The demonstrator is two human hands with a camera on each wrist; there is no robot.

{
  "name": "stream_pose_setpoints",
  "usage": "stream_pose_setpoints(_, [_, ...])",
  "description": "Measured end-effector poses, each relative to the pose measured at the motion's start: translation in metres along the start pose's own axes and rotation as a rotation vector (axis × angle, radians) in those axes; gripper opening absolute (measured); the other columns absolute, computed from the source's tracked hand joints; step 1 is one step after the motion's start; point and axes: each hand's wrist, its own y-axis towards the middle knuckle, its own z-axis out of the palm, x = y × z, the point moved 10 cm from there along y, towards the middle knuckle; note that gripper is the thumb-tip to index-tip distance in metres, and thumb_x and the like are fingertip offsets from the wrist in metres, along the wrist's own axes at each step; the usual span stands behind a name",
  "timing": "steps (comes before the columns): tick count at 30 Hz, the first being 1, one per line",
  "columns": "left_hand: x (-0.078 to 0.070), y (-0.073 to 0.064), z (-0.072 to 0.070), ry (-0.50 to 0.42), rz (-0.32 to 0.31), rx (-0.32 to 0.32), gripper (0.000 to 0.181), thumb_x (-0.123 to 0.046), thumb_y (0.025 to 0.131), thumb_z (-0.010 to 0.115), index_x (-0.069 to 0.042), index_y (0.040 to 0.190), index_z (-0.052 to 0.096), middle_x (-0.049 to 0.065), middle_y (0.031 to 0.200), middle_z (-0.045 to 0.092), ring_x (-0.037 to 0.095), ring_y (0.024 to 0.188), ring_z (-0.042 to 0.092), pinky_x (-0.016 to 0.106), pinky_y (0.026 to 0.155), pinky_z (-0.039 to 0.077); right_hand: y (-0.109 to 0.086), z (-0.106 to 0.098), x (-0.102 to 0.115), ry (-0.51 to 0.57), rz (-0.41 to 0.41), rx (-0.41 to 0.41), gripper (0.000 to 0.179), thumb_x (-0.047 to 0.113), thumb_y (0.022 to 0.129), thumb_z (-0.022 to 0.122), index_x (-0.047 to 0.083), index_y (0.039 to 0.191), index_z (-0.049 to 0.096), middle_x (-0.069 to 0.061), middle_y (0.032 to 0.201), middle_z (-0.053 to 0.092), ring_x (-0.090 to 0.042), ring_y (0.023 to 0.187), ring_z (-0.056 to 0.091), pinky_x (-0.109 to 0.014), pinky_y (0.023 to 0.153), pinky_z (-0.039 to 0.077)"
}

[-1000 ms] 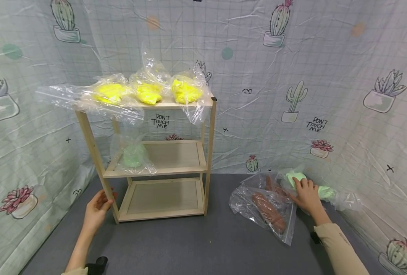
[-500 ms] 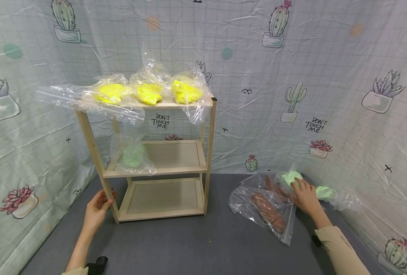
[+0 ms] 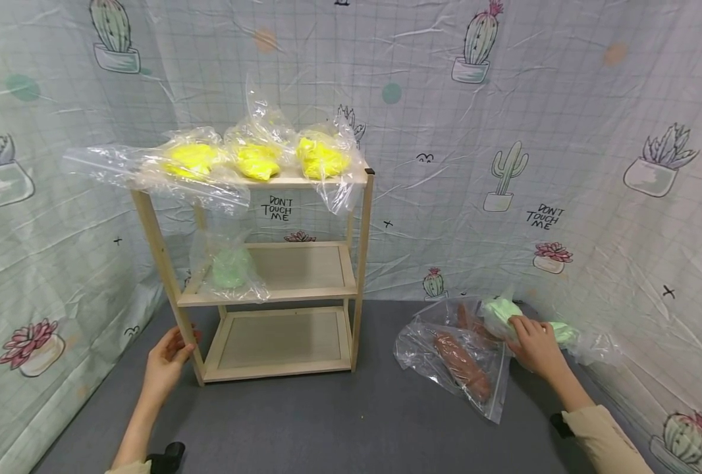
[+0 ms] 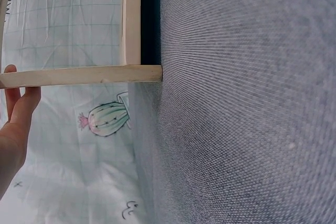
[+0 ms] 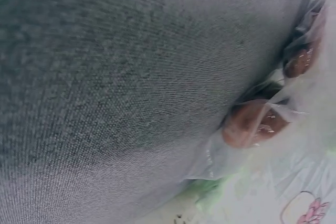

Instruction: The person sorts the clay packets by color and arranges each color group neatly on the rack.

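Note:
On the left, my left hand [image 3: 170, 359] holds the front left post of a wooden shelf rack [image 3: 281, 380] low down, with fingers and thumb on either side of it. In the left wrist view, the fingers [image 4: 27, 103] meet the post [image 4: 79, 75] as well. Far right, my right hand [image 3: 535, 345] grips a clear bag with a light green lump [image 3: 501, 311] inside, fingers curled over its near side. Another bagged green lump [image 3: 563, 332] lies just behind that hand. The right wrist view shows brown, sausage-like pieces [image 5: 252, 124] under plastic, the hand itself out of sight.
Three bagged yellow lumps [image 3: 323, 158] sit on the rack's top, and a bagged green lump [image 3: 229, 268] on its middle shelf. Left of my right hand, a clear bag of brown sausage-like pieces [image 3: 462, 365] lies on the dark grey table [image 3: 327, 428]. A cactus-print curtain [image 3: 434, 217] encloses it.
My right hand has shifted slightly, its fingers now closer round the green bag, which has moved a little left and tilted. The left hand and the rack stay as they were.

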Motion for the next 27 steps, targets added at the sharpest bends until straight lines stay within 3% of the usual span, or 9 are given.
stream_pose_setpoints(4, [0.001, 0.0, 0.0, -0.014, -0.002, -0.001, 0.032, 0.006, 0.086, 0.05, 0.003, 0.118, 0.051, -0.02, 0.096, 0.061, -0.007, 0.085, 0.058, 0.006, 0.07, 0.043, 0.002, -0.007, 0.007, 0.033, -0.016, -0.019, 0.058, 0.047, 0.093, 0.022, -0.001, 0.095, 0.054, -0.017, 0.089, 0.058, -0.033, 0.071, 0.055, -0.05, 0.061, 0.036])
stream_pose_setpoints(10, [0.001, 0.0, 0.001, -0.029, -0.002, 0.003, 0.032, 0.006, 0.086, 0.05, 0.006, 0.118, 0.049, -0.02, 0.096, 0.061, -0.006, 0.086, 0.058, 0.006, 0.071, 0.043, 0.009, -0.019, 0.024, 0.097, -0.049, -0.061, 0.055, 0.044, 0.094, 0.025, -0.002, 0.096, 0.055, -0.017, 0.089, 0.059, -0.031, 0.078, 0.056, -0.049, 0.062, 0.037])
stream_pose_setpoints(17, [0.0, 0.0, 0.001, -0.048, 0.001, -0.001, 0.034, 0.006, 0.086, 0.05, -0.008, 0.116, 0.054, -0.019, 0.096, 0.062, -0.006, 0.086, 0.058, 0.006, 0.072, 0.044, 0.015, -0.029, 0.041, 0.116, -0.097, -0.111, 0.051, 0.04, 0.095, 0.028, -0.002, 0.096, 0.056, -0.017, 0.09, 0.059, -0.03, 0.078, 0.056, -0.047, 0.061, 0.038])
stream_pose_setpoints(21, [0.003, 0.001, 0.0, -0.074, 0.003, -0.01, 0.032, 0.007, 0.085, 0.05, -0.006, 0.115, 0.055, -0.017, 0.095, 0.063, -0.005, 0.085, 0.059, 0.006, 0.071, 0.044, 0.016, -0.033, 0.048, 0.133, -0.113, -0.125, 0.05, 0.039, 0.095, 0.03, -0.003, 0.098, 0.056, -0.017, 0.091, 0.059, -0.03, 0.081, 0.056, -0.045, 0.061, 0.038])
stream_pose_setpoints(27, [0.001, 0.001, 0.0, -0.089, 0.016, -0.013, 0.03, 0.009, 0.085, 0.05, 0.007, 0.115, 0.051, -0.017, 0.094, 0.063, -0.005, 0.085, 0.059, 0.006, 0.071, 0.044, 0.018, -0.045, 0.061, 0.207, -0.155, -0.208, 0.047, 0.036, 0.094, 0.036, -0.005, 0.1, 0.057, -0.019, 0.092, 0.06, -0.032, 0.081, 0.055, -0.044, 0.063, 0.036])
